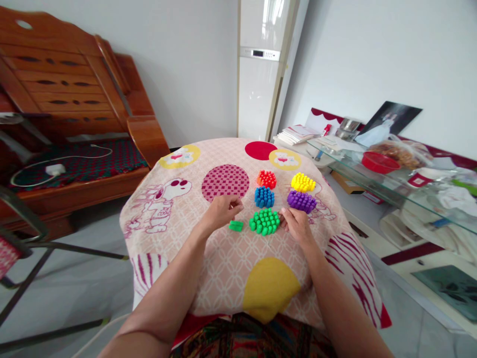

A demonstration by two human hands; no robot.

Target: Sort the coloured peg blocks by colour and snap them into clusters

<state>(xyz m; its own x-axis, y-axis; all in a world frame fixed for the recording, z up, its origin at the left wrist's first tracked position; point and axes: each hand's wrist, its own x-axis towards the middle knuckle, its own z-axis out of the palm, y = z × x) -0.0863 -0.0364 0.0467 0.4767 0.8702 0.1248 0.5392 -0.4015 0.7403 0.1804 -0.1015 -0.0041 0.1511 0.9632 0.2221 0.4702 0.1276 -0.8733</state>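
My left hand [222,213] hovers over the cloth with its fingers curled into a pinch; whatever may be between them is too small to make out. Just below its fingertips lie a few small green plastic pieces [236,226]. To their right stands a tight cluster of green knobbed pieces [264,222]. My right hand [296,224] rests at that cluster's right side, fingers drawn together, their tips partly hidden. Behind are similar clusters: blue [264,197], red [266,179], purple [301,201] and yellow [303,182].
A patterned cloth [223,258] covers the round table. On the right, a glass-topped cabinet [421,191] carries a red bowl [380,162], bags and a photo. A wooden bench [70,99] stands left, a metal-framed chair [33,278] nearer me. A tall white air conditioner [259,89] is behind.
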